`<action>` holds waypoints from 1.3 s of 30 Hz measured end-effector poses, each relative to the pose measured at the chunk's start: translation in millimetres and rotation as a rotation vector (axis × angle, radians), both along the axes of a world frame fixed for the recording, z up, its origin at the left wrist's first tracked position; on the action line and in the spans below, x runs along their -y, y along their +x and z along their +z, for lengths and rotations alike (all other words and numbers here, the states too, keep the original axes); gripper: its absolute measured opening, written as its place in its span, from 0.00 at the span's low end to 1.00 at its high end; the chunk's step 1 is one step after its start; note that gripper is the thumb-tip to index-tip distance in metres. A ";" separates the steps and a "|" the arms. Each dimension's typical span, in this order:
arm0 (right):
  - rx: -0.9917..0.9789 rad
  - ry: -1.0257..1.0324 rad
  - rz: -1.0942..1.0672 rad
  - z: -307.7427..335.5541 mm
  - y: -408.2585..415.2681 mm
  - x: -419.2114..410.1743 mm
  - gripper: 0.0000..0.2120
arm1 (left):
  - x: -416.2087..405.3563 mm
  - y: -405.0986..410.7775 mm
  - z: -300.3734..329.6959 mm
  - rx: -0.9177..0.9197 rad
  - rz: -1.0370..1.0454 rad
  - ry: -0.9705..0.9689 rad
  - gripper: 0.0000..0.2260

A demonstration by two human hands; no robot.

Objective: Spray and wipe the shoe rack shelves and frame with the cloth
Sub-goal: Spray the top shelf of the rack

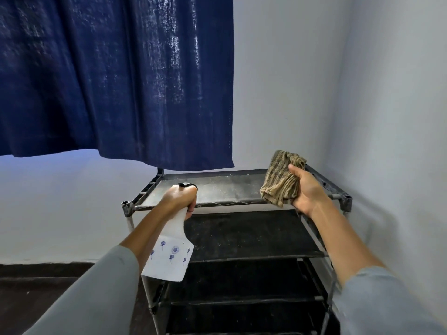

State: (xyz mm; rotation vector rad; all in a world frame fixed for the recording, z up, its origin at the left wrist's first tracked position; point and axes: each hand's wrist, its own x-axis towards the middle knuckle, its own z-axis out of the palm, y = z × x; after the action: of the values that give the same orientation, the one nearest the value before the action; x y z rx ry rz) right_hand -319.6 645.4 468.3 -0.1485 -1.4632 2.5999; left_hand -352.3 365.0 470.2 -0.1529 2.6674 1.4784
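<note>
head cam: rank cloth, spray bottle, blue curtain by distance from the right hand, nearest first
1. Cloth: gripped in the right hand, over the shoe rack's top shelf.
2. Spray bottle: to the left, in the left hand.
3. Blue curtain: hanging above, upper left.

The room was softly and evenly lit, somewhat dim. Daylight glowed in speckles through the dark blue woven curtain [116, 76] at far left. The pale painted wall [302, 81] showed only faint shadows. Wide-angle distortion bowed the edges, and the near grey sleeves [92, 298] looked soft and slightly blurred.
</note>
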 end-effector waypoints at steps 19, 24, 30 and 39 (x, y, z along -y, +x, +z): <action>0.032 0.070 -0.067 7.6 18.6 -47.5 0.18 | -93.3 -4.1 6.8 -0.046 0.012 0.049 0.03; 0.035 0.088 -0.090 10.5 20.8 -53.6 0.16 | -111.0 -1.6 10.4 -0.080 0.025 -0.043 0.02; 0.031 0.092 -0.092 13.4 23.0 -59.6 0.15 | -124.0 -14.4 2.3 -0.054 -0.075 0.224 0.08; 0.032 0.091 -0.104 13.6 29.6 -68.1 0.14 | -137.8 -4.2 -2.9 -0.035 -0.123 -0.084 0.03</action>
State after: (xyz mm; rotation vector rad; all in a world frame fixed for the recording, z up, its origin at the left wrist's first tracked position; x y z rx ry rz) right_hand -290.0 713.4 481.9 -0.2488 -1.5377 2.4554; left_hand -356.5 502.8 467.4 0.0309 2.7131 1.3461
